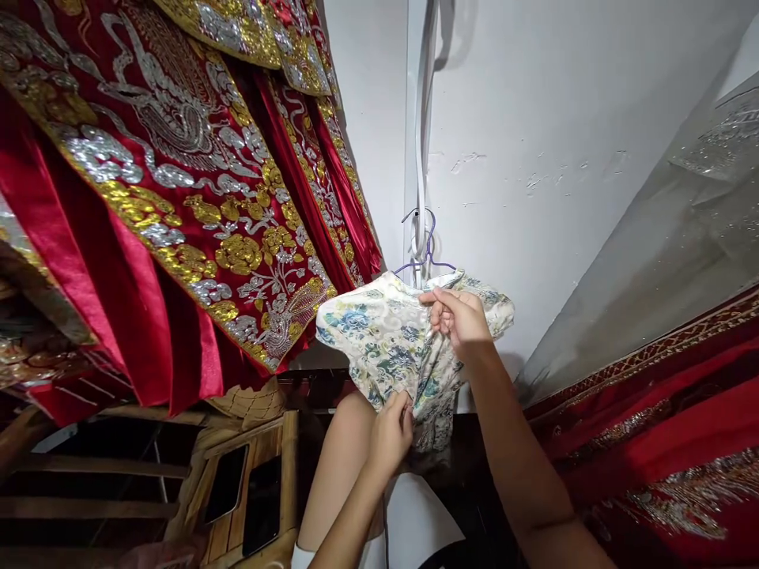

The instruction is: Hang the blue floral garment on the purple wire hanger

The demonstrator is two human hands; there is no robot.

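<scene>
A white wall point(563, 118) fills the middle. Left of it hang red embroidered robes point(148, 197), and at its lower left stands wooden furniture point(249, 490).

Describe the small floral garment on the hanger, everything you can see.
The floral garment is small and short-sleeved, cream with blue and green flowers, in a slightly shiny cloth. It hangs rumpled on a thin purple hanger in front of the white wall. The right hand pinches its front near the collar. The left hand grips the cloth near the lower edge. Close beside it hang red embroidered robes; whether they touch is unclear.
</scene>
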